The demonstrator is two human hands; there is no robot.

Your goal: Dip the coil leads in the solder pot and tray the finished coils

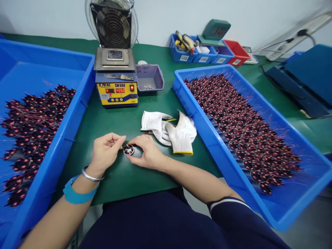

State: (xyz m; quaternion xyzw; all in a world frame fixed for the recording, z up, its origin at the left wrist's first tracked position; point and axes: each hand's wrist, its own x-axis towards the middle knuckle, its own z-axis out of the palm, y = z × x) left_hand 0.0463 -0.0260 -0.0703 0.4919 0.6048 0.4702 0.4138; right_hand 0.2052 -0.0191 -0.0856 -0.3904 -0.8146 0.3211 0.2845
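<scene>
Both my hands meet over the green mat near its front edge. My left hand and my right hand pinch a small round dark coil part with red windings between their fingertips. The left wrist wears a metal bangle and a blue band. A pair of white cotton gloves lies just behind my right hand.
A large blue tray at right holds rows of several dark red-wired coils; another blue tray at left holds more. A yellow-fronted solder pot, a fan, a small grey bin and small parts bins stand at the back.
</scene>
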